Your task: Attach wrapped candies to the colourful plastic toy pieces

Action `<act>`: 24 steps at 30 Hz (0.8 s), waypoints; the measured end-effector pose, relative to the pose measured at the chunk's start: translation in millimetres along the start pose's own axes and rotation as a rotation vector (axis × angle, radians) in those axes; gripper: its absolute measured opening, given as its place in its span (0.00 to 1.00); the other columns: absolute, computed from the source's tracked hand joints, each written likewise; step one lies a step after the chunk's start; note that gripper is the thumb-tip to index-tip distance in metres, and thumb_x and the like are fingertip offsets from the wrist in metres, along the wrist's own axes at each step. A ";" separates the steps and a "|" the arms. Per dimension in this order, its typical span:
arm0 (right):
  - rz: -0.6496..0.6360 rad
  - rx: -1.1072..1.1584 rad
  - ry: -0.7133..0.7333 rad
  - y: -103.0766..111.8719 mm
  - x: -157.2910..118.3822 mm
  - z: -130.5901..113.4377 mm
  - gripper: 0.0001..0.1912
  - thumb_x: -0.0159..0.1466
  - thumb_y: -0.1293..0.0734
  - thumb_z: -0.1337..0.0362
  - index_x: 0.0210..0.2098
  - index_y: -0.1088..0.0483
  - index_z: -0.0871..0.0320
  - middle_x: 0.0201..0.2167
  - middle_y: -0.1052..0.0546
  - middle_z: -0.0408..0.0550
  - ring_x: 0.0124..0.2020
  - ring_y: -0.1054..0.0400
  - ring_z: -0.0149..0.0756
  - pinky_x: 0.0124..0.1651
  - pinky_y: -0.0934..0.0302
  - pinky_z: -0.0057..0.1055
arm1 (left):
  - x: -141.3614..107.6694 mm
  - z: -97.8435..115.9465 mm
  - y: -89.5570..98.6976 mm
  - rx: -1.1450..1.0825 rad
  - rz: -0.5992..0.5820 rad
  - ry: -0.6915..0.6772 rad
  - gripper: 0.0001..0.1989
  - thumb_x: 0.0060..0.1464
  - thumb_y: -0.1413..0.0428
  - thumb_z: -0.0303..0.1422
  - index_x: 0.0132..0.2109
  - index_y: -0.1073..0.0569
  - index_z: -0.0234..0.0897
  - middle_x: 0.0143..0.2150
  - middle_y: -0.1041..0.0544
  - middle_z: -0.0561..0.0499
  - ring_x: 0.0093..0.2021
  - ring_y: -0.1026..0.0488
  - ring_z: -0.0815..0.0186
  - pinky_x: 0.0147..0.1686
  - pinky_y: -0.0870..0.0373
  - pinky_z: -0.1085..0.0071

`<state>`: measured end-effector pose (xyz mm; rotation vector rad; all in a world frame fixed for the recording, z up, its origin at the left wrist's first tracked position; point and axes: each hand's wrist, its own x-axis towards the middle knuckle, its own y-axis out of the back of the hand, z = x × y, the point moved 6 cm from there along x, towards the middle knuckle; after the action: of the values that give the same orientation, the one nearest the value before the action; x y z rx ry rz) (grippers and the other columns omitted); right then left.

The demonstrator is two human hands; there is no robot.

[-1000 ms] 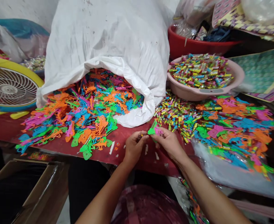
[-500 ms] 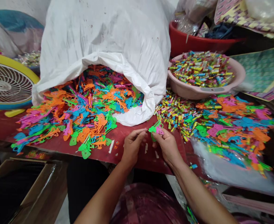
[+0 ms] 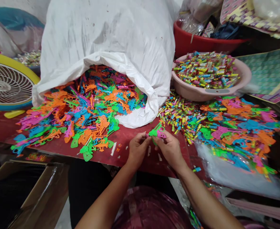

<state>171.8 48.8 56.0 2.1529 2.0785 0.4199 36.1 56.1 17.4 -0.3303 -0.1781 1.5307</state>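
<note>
In front of me, my right hand (image 3: pixel 170 148) pinches a green plastic toy gun (image 3: pixel 154 132) together with a pink plastic piece (image 3: pixel 162 135). My left hand (image 3: pixel 138 147) is closed, its thumb and forefinger on a small pink-red piece (image 3: pixel 147 134) at the green toy's left end. Both hands' fingertips nearly meet there, and they hide part of these pieces. Several loose tubes, small and yellow, blue and red (image 3: pixel 180 113), lie just beyond my right hand. To the left, a heap of bright plastic toy guns (image 3: pixel 82 114) spills from a white sack (image 3: pixel 111 35).
A pink basin (image 3: pixel 208 94) of small tubes stands at the back right, before a red basin (image 3: pixel 201 43). More toy pieces (image 3: pixel 244 130) lie on the right, over clear plastic bags (image 3: pixel 225 168). A yellow fan (image 3: pixel 11 81) stands left; an open carton (image 3: pixel 35 194) sits below.
My left hand has moved slightly right, bringing the pink-red piece against the green toy. The green toy has shifted a little left between my hands.
</note>
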 end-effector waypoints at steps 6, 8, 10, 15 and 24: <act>0.093 -0.136 0.073 7.8 -5.8 -5.7 0.13 0.68 0.34 0.53 0.39 0.29 0.57 0.22 0.29 0.40 0.21 0.37 0.33 0.24 0.46 0.26 | 2.9 -7.3 4.2 0.075 0.113 -0.068 0.10 0.48 0.35 0.37 0.35 0.23 0.36 0.31 0.24 0.52 0.31 0.29 0.69 0.32 0.33 0.74; 0.099 -0.147 0.073 7.8 -7.2 -6.0 0.12 0.68 0.34 0.53 0.39 0.29 0.56 0.22 0.29 0.40 0.21 0.37 0.33 0.24 0.45 0.26 | 3.3 -8.0 4.0 0.116 0.131 -0.086 0.10 0.48 0.35 0.37 0.34 0.24 0.36 0.29 0.25 0.53 0.28 0.31 0.70 0.29 0.35 0.75; 0.105 -0.155 0.065 6.6 -8.2 -6.3 0.12 0.68 0.34 0.53 0.38 0.29 0.56 0.21 0.30 0.40 0.21 0.36 0.33 0.25 0.44 0.27 | 3.2 -8.1 2.8 0.135 0.130 -0.081 0.10 0.48 0.36 0.38 0.34 0.25 0.36 0.26 0.27 0.55 0.24 0.35 0.72 0.25 0.39 0.76; 0.121 -0.258 0.087 2.2 -8.6 -7.1 0.12 0.68 0.35 0.53 0.37 0.29 0.55 0.20 0.31 0.40 0.21 0.37 0.34 0.25 0.44 0.27 | 2.6 -6.1 2.8 0.167 0.129 -0.092 0.11 0.49 0.36 0.39 0.32 0.26 0.37 0.25 0.28 0.56 0.23 0.36 0.73 0.23 0.41 0.77; 0.101 -0.332 0.120 0.5 -9.4 -8.5 0.14 0.68 0.37 0.53 0.30 0.35 0.55 0.20 0.33 0.42 0.22 0.39 0.35 0.24 0.48 0.27 | -2.5 -3.9 3.3 0.358 0.110 -0.233 0.08 0.56 0.41 0.38 0.34 0.27 0.38 0.26 0.28 0.56 0.26 0.35 0.70 0.28 0.40 0.75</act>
<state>169.7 38.5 63.2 2.0811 1.8038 0.8583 34.1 53.2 12.9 0.1246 -0.0658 1.6732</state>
